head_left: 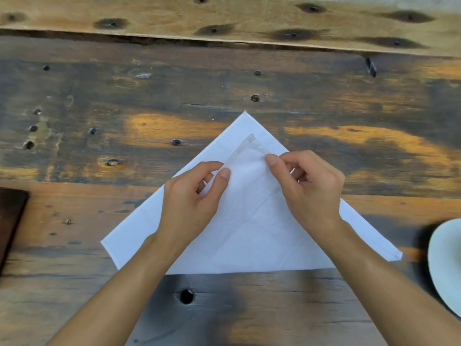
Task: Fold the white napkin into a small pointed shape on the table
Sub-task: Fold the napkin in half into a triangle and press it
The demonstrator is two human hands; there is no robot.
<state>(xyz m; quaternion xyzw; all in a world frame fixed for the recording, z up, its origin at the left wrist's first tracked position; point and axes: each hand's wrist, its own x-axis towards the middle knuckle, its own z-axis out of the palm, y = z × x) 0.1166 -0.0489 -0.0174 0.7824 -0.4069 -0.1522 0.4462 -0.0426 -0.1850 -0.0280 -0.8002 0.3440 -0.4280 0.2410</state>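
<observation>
Both hands, left hand [192, 196] and right hand [309, 188], pinch the soft, light napkin [249, 233] at its folded corner's hemmed edges.

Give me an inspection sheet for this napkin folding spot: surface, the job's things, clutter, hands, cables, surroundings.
Surface: weathered wooden table, dark stains, knots and holes, with a lighter plank along the far edge.
Job's things: white napkin lies flat as a triangle pointing away from the person; its upper layer's corner is brought up short of the far tip.
Clutter: white plate cut off at the right edge; dark brown object at the left edge, too cropped to identify.
Hands: left hand pinches the upper layer's left hem; right hand pinches its right hem.
Cables: nothing seen.
Surroundings: nothing seen beyond the table.
</observation>
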